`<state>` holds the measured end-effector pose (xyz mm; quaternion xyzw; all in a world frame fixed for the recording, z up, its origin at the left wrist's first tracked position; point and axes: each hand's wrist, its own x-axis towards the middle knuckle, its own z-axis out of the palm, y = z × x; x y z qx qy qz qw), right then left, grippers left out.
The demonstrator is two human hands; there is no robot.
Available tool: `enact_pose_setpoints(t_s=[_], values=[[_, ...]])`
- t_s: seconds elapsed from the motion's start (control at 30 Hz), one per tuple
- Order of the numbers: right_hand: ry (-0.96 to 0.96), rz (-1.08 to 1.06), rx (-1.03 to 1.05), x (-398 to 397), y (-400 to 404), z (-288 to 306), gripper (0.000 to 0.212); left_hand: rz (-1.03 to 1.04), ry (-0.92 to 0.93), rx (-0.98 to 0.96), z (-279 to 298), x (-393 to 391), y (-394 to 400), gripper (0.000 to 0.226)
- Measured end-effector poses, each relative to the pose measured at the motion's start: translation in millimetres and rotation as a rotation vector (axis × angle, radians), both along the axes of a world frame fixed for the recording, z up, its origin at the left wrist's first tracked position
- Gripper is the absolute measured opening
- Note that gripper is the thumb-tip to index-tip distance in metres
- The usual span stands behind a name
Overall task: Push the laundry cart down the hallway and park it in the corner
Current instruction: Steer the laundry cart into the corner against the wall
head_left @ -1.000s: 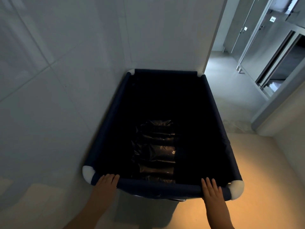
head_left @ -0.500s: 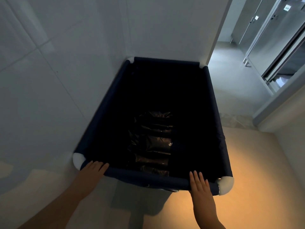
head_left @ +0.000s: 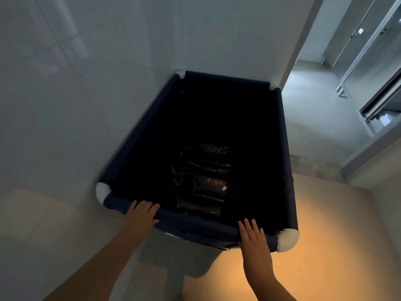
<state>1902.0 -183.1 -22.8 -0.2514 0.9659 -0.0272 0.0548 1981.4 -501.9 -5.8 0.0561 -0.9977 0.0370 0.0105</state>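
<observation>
The laundry cart [head_left: 195, 222] is a dark navy fabric bin with white corner joints. Its far end is against the back wall and its left side runs along the left wall. A crumpled black plastic bag [head_left: 201, 177] lies at its bottom. My left hand [head_left: 141, 215] rests on the near rail a little right of the left white corner, with its fingers laid over the top. My right hand [head_left: 253, 237] presses flat on the same rail beside the right white corner [head_left: 287, 240], fingers straight.
A glossy tiled wall [head_left: 54, 105] rises on the left and a white wall [head_left: 227, 40] stands behind the cart. To the right the hallway floor [head_left: 314, 109] leads off past grey doors [head_left: 368, 51]. Warm light falls on the floor [head_left: 325, 246] near my right.
My left hand has slid right along the near rail, away from the white corner. The cart stays in the wall corner, and my right hand keeps its place on the rail.
</observation>
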Motion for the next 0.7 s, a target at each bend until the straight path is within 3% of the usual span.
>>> enact_pose_setpoints(t_s=[0.17,0.27,0.33,0.37,0.43,0.47,0.7], values=[[-0.188,0.05,0.069,-10.9,6.2,7.3,0.062,0.059,-0.023,0.044,0.0,7.5,10.9,0.043],[-0.128,0.046,-0.013,-14.3,21.9,16.0,0.079,0.079,-0.084,0.076,0.4,18.1,28.4,0.055],[0.012,0.091,-0.122,-11.3,33.0,11.8,0.08,0.06,-0.094,0.046,4.1,27.3,39.8,0.037],[0.029,0.108,-0.115,-8.6,36.9,10.3,0.08,0.063,-0.122,0.07,3.3,32.4,42.9,0.041],[0.046,0.15,-0.118,-3.7,47.9,4.6,0.086,0.082,-0.171,0.108,-2.7,40.9,49.9,0.079],[0.046,0.157,-0.115,-0.9,52.8,4.0,0.092,0.095,-0.156,0.093,-3.9,45.7,53.8,0.085],[-0.144,0.109,0.076,13.6,72.3,1.3,0.073,0.181,-0.094,0.122,-13.4,61.7,76.0,0.087]])
